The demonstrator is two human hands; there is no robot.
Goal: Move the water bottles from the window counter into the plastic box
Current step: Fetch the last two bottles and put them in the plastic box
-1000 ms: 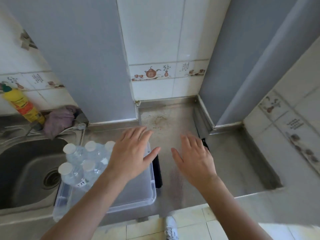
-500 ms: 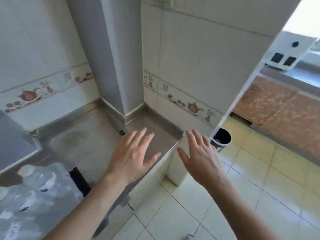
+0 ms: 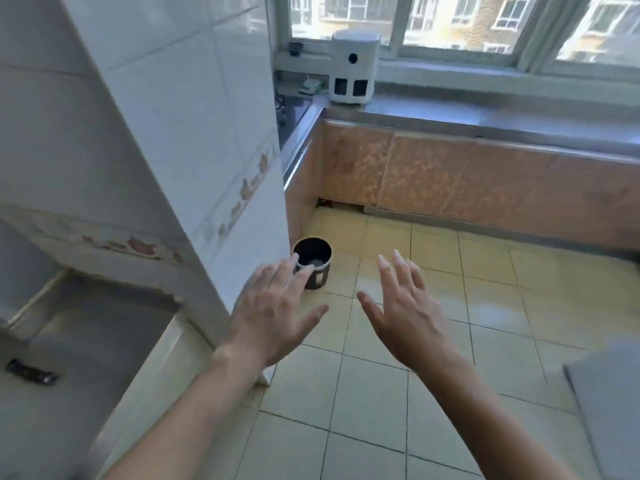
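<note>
My left hand (image 3: 273, 310) and my right hand (image 3: 408, 313) are both held out in front of me over the tiled floor, palms down, fingers spread, holding nothing. The window counter (image 3: 485, 119) runs along the far wall under the windows, well beyond my hands. No water bottle shows on the stretch of it in view. The plastic box and the bottles in it are out of frame.
A white appliance (image 3: 353, 65) stands on the window counter's left end. A white tiled pillar (image 3: 194, 143) rises at left, beside a steel countertop (image 3: 69, 341). A small black bin (image 3: 311, 266) sits on the yellow floor tiles (image 3: 433, 278) by the pillar's foot.
The view has swung right, from the sink counter with the box of bottles to the floor and window counter. Both hands stayed open and empty in front of me.
</note>
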